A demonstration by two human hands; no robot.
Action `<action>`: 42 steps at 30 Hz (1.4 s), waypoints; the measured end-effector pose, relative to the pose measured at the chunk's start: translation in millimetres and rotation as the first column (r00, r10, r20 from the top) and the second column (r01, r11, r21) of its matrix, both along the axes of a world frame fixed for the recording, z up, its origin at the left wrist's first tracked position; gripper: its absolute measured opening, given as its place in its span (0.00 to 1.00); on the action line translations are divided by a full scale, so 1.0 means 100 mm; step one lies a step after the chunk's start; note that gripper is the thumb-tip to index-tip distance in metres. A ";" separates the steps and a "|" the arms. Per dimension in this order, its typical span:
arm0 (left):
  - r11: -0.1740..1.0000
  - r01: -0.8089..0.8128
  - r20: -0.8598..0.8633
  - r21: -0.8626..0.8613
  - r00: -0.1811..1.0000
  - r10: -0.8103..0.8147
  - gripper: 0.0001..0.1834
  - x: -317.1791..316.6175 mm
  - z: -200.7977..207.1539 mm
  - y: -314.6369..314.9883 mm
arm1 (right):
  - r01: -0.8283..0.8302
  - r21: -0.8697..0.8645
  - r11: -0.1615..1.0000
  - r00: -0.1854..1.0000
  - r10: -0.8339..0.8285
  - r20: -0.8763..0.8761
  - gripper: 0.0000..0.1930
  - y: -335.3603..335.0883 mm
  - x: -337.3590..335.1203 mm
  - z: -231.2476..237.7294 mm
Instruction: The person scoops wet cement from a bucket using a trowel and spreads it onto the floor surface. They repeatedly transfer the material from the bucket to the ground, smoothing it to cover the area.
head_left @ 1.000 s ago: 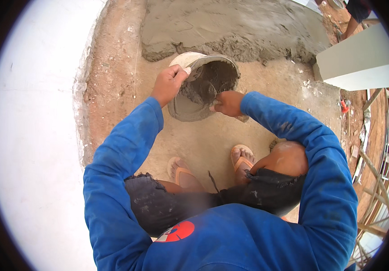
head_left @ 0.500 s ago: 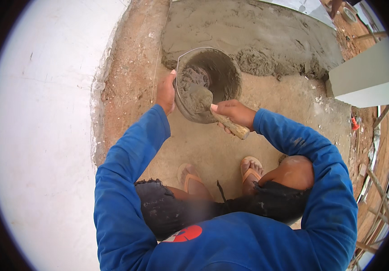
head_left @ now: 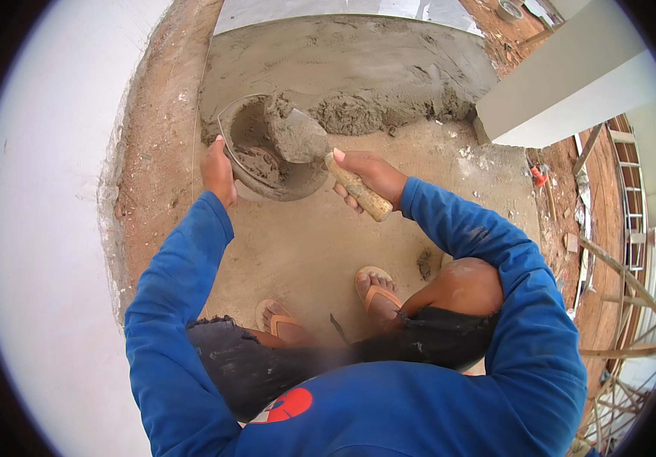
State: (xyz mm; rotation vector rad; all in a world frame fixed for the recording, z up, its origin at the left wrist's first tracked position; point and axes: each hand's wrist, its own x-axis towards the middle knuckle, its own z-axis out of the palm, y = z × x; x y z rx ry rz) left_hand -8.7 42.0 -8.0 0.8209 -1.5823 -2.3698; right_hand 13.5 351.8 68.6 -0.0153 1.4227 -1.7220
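My left hand (head_left: pixel 219 174) grips the left rim of a dark bucket (head_left: pixel 301 185), which is tilted and has a thin wire handle. Grey mortar (head_left: pixel 259 161) lies inside it. In my right hand (head_left: pixel 373 174) is a trowel (head_left: pixel 358 189), the fingers wrapped round its worn wooden handle. Its blade is over the bucket's right side and carries a heap of wet mortar (head_left: pixel 286 128). Just beyond the bucket, a layer of wet mortar (head_left: pixel 320 57) covers the ground, with a rough, lumpy near edge.
A white wall (head_left: pixel 46 190) stands on the left, and a thin string (head_left: pixel 197 129) runs beside the mortar. At the right are a pale square column (head_left: pixel 564 84), an orange-red object (head_left: pixel 538 177) and wooden poles (head_left: pixel 625 278). My sandalled feet (head_left: pixel 377 293) are on the concrete floor.
The trowel has come up from inside the bucket with mortar on its blade. The bucket is tipped more. The view has shifted, so the column appears nearer the middle.
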 end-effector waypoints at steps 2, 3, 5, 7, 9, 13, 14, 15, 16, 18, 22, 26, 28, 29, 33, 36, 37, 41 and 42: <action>0.998 -0.018 0.044 0.059 0.999 0.015 0.19 0.07 0.15 -0.04 | 0.074 0.019 0.997 0.995 -0.072 -0.065 0.22 0.15 -0.06 0.02; 0.995 -0.022 0.057 0.094 0.998 0.017 0.20 0.09 0.22 -0.05 | 0.123 0.045 0.991 0.985 -0.116 -0.124 0.22 0.26 -0.10 0.07; 0.998 -0.013 0.081 0.062 0.997 0.008 0.21 0.14 0.16 -0.20 | 0.218 0.113 0.969 0.948 -0.183 -0.262 0.21 0.45 -0.17 0.14; 0.999 0.005 0.078 0.039 0.997 -0.008 0.21 0.12 0.11 -0.23 | 0.330 0.187 0.925 0.873 -0.224 -0.433 0.20 0.69 -0.25 0.19; 1.000 0.019 0.054 0.014 0.998 -0.020 0.22 0.12 0.10 -0.21 | 0.515 0.266 0.815 0.713 -0.234 -0.662 0.22 0.96 -0.34 0.12; 0.999 0.040 0.026 0.006 0.999 -0.040 0.25 0.08 -0.02 -0.29 | 0.887 0.336 0.315 0.259 0.262 -0.930 0.27 1.46 -0.39 -0.46; 0.999 0.025 0.039 -0.023 0.999 -0.024 0.25 0.05 -0.12 -0.34 | 0.875 0.429 0.223 0.352 0.316 -0.881 0.28 1.56 -0.38 -0.61; 0.998 0.012 0.051 -0.054 0.999 -0.009 0.26 0.05 -0.16 -0.41 | 0.851 0.510 0.124 0.441 0.360 -0.822 0.29 1.65 -0.38 -0.73; 0.998 0.041 0.039 -0.048 0.998 -0.039 0.27 0.05 -0.09 -0.34 | 0.738 0.675 0.029 0.605 0.417 -0.679 0.30 1.79 -0.40 -0.76; 0.993 0.072 0.022 -0.089 0.997 -0.071 0.28 0.09 -0.01 -0.32 | 0.633 0.770 -0.078 0.723 0.415 -0.552 0.32 1.81 -0.38 -0.83; 0.984 0.097 0.023 -0.150 0.995 -0.095 0.26 0.09 -0.04 -0.33 | 0.758 0.640 0.129 0.571 0.344 -0.745 0.30 1.65 -0.39 -0.68; 0.962 0.180 -0.022 -0.205 0.982 -0.189 0.19 0.15 0.09 -0.17 | 0.248 0.727 0.640 0.812 0.273 -0.517 0.29 1.27 -0.39 0.10; 0.906 0.251 -0.015 -0.340 0.962 -0.272 0.17 0.20 0.24 0.00 | -0.113 0.711 0.694 0.848 0.440 -0.294 0.28 0.93 -0.30 0.35; 0.869 0.280 -0.006 -0.408 0.951 -0.309 0.17 0.22 0.30 0.05 | -0.256 0.695 0.672 0.802 0.549 -0.235 0.27 0.75 -0.30 0.35; 0.713 0.452 0.105 -0.536 0.873 -0.475 0.19 0.16 0.25 0.35 | -0.032 0.868 0.495 0.456 0.780 -0.429 0.24 0.12 -0.31 -0.30; 0.550 0.555 0.252 -0.624 0.809 -0.530 0.20 0.24 0.41 0.52 | -0.002 0.914 0.406 0.519 0.782 -0.346 0.20 -0.32 -0.25 -0.71; 0.611 0.512 0.188 -0.604 0.836 -0.515 0.19 0.21 0.41 0.49 | 0.021 0.906 0.422 0.513 0.774 -0.372 0.20 -0.42 -0.13 -0.86; 0.787 0.402 0.024 -0.468 0.896 -0.443 0.16 0.08 0.23 0.10 | -0.099 0.912 0.398 0.320 0.881 -0.349 0.19 -0.53 0.16 -0.88; 0.816 0.390 0.020 -0.425 0.906 -0.423 0.15 0.12 0.20 -0.04 | -0.130 0.914 0.383 0.215 0.911 -0.352 0.20 -0.53 0.07 -0.80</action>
